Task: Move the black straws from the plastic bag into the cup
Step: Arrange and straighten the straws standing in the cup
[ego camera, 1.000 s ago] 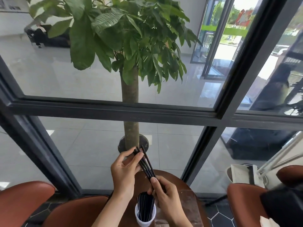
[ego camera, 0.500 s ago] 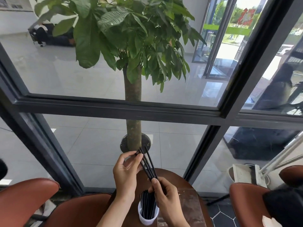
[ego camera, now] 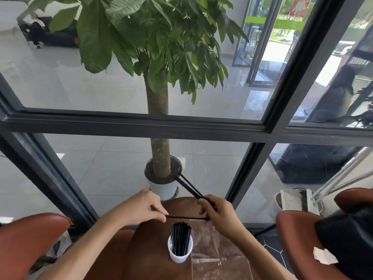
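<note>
Head view, straws in hand: a small bunch of black straws [ego camera: 189, 187] is held by the right hand [ego camera: 219, 214], pointing up and away towards the potted plant [ego camera: 159, 110]; two or three can be made out, the exact count cannot be told.
Head view, single straw: one straw [ego camera: 185, 217] is stretched level between the two hands, just above the cup.
Head view, left hand: the left hand [ego camera: 144, 207] is pinched shut on the near end of the single straw, thumb and fingertips pressed together.
Head view, right hand: the fingers are curled around the bunch; the far end of the single straw is also met here.
Head view, cup: one white cup [ego camera: 180, 250] is stood on the round brown counter [ego camera: 149, 257], already packed with a dense cluster of straws, too many to count.
Head view, bag: one clear plastic bag [ego camera: 216, 251] is laid flat beside the cup; it looks empty.
Handling, judged: the straws are likely light, thin, smooth and springy, easily slipped or bent; a hold near the middle is advised.
Cup, judged: it may be tipped if knocked.
</note>
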